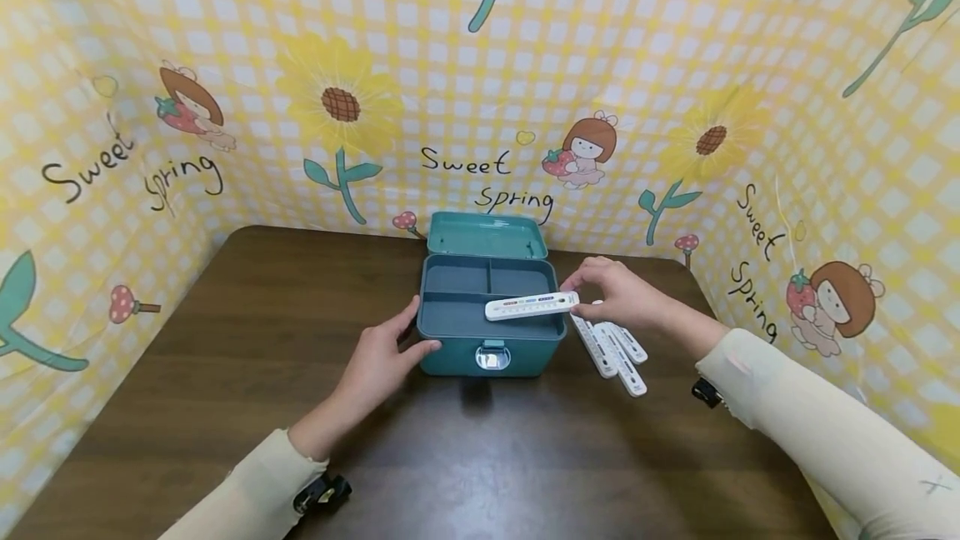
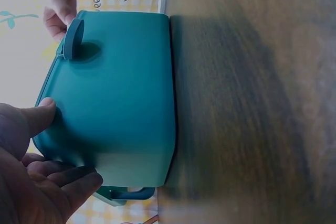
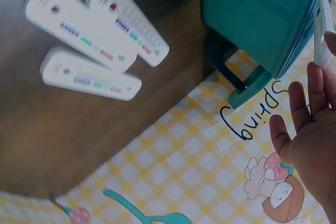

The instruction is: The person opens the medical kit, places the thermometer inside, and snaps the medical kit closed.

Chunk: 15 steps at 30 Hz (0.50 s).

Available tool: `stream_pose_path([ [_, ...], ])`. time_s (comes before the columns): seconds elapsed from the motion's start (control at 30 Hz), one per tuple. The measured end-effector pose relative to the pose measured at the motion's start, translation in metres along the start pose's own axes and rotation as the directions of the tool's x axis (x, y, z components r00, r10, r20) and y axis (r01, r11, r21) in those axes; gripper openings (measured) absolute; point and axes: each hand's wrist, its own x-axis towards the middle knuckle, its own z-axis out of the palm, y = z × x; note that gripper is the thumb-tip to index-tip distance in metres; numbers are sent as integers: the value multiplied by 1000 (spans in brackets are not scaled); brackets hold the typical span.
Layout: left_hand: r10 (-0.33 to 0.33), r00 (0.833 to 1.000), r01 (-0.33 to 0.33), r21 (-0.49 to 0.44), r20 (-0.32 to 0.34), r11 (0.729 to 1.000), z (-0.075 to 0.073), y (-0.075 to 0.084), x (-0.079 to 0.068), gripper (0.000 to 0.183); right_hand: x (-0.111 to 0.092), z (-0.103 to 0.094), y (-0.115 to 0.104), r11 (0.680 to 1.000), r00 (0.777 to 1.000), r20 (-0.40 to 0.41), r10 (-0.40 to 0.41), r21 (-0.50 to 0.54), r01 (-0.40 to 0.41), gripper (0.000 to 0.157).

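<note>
Pale cream long sleeves (image 1: 810,432) came closest to the camera, with a small black device (image 1: 322,494) at the left cuff and another at the right. Beyond the cuffs stood a teal plastic box (image 1: 450,362) on a dark brown, wood-grained worktop (image 1: 262,340), its rounded teal lid (image 1: 487,236) swung open at the back and a shiny latch (image 1: 492,357) on its front.

At the front left corner of the box, the left hand (image 1: 382,357) had its thumb and fingers spread apart, the thumb against the front edge and the extended fingers along the side wall. Across the box, the right hand (image 1: 615,294) was clamped, thumb against fingers, on the right end of a flat, white, round-ended plastic strip (image 1: 528,307) printed with a scale and coloured marks. That strip lay crosswise over the long front compartment of a blue-grey inner tray (image 1: 457,277), which also had two smaller compartments behind; whether it touched the tray could not be told.

Just right of the box, partly below the right hand, three similar white strips (image 1: 621,358) lay overlapping. Yellow-and-white checked cloth (image 1: 465,65) with sunflowers and "Sweet Spring" lettering rose behind the worktop.
</note>
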Motion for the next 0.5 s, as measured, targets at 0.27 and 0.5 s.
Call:
stream_pose_path([
  [0.27, 10, 1000, -10, 3, -18, 1000, 2, 0, 2, 83, 15, -13, -10, 976, 997, 76, -13, -216, 29, 21],
  [0.5, -3, 1000, 3, 3, -17, 1000, 4, -1, 0, 82, 29, -13, -21, 956, 988, 153, 37, -293, 10, 23],
])
